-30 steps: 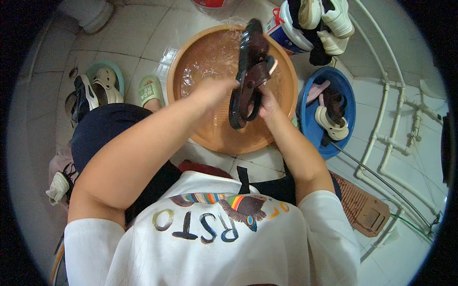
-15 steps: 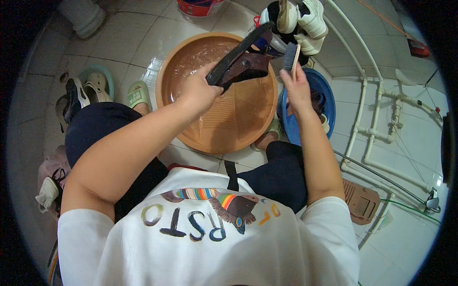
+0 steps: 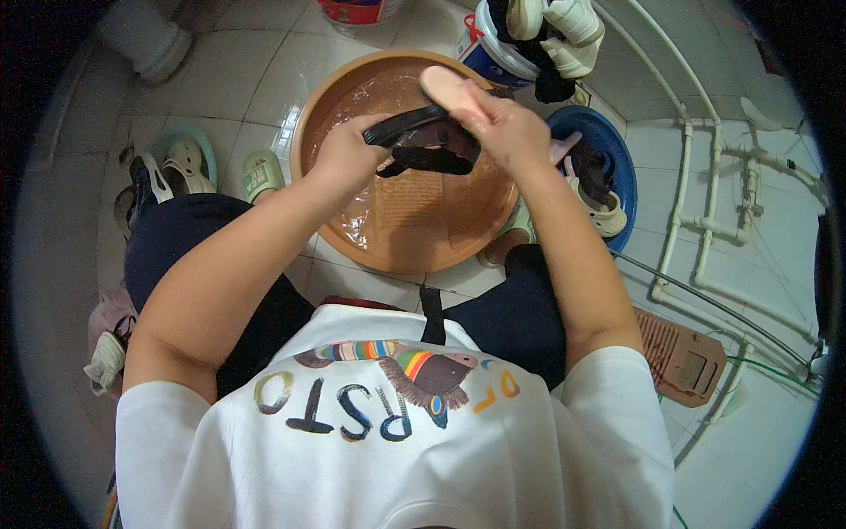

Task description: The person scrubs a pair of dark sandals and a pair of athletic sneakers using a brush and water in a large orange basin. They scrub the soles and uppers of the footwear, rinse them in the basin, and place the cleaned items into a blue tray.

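A dark shoe with a black sole and maroon-brown upper (image 3: 438, 135) is held over the round tan basin (image 3: 310, 207). My left hand (image 3: 346, 157) is closed round its left end. In my right hand (image 3: 508, 129) is a scrubbing brush with a pale back (image 3: 448, 90), at the far edge of the shoe. The bristles face away, so I cannot tell whether they touch it. Water with some foam lies in the basin, over a ribbed washboard part (image 3: 410, 207).
At the right stands a blue basin (image 3: 627, 176) with shoes, including a cream clog (image 3: 601, 212). White shoes (image 3: 573, 40) top a white-and-blue bucket (image 3: 493, 57). Pipes (image 3: 692, 176) line the right wall. A brown washboard (image 3: 683, 357) lies lower right; shoes (image 3: 185, 165) are at left.
My right hand has brought the brush leftward over the shoe, its pale back now showing. The shoe has come slightly lower and nearer, and my left hand has shifted a little left.
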The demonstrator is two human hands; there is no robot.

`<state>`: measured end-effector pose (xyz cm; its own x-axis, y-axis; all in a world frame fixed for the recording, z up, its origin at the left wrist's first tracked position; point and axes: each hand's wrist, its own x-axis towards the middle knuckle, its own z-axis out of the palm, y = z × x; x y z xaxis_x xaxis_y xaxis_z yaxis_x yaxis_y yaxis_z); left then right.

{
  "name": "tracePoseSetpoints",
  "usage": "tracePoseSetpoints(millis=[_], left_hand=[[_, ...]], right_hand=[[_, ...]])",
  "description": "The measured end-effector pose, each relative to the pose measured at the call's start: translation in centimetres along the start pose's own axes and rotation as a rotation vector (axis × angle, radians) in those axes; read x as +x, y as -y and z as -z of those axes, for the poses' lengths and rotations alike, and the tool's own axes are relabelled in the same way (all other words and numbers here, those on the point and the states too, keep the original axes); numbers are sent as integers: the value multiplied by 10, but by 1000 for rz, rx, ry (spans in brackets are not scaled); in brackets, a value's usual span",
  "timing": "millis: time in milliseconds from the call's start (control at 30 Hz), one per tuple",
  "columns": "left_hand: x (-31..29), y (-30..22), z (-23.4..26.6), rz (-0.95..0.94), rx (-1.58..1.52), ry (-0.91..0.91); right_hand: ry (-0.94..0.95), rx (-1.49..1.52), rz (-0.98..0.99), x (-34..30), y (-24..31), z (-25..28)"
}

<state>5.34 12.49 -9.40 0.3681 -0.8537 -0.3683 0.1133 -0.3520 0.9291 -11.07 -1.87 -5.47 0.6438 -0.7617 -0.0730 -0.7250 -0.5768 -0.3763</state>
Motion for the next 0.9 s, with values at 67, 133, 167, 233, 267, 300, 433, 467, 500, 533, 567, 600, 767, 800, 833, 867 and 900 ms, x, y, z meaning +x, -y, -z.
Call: tracePoseSetpoints(millis=[67, 133, 167, 233, 267, 300, 433, 467, 500, 533, 567, 600, 767, 800, 833, 867, 900], left_hand=[[-6, -22, -3, 20, 92, 3], [-6, -24, -1, 107, 121, -3], [0, -14, -1, 72, 233, -17], [7, 0, -1, 40, 106, -27], [8, -3, -2, 22, 40, -27], [7, -8, -3, 25, 54, -39], [4, -27, -6, 46, -1, -10], [5, -22, -4, 35, 3, -42], [8, -14, -4, 22, 2, -67], [8, -12, -4, 8, 1, -80], [8, -12, -4, 30, -22, -64], [7, -12, -3, 52, -25, -67], [12, -19, -1, 17, 18, -58], [10, -20, -1, 25, 74, -63], [8, -22, -3, 16, 138, -76], [6, -23, -4, 9, 206, -91], [10, -16, -3, 39, 159, -99]], right_hand=[[-6, -57, 3, -1, -7, -4], [-43, -23, 115, -20, 23, -12], [-2, -20, 182, -26, 40, -7], [-58, 0, 244, -22, 32, -13], [-119, -24, 272, -13, 15, -12], [-118, -93, 196, -6, 2, -6], [-59, -88, 41, -7, -9, 0], [-32, -72, 79, -16, 17, -7], [-18, 3, 156, -22, 32, -11], [-72, 108, 236, -27, 37, -17], [-82, 83, 239, -23, 27, -18], [-92, 58, 242, -14, 13, -17], [-87, -118, 19, -4, -15, 4], [-64, -97, 55, -13, 4, -3], [-71, 79, 121, -22, 18, -9], [-103, 112, 215, -26, 26, -14], [-100, 72, 190, -24, 24, -12]])
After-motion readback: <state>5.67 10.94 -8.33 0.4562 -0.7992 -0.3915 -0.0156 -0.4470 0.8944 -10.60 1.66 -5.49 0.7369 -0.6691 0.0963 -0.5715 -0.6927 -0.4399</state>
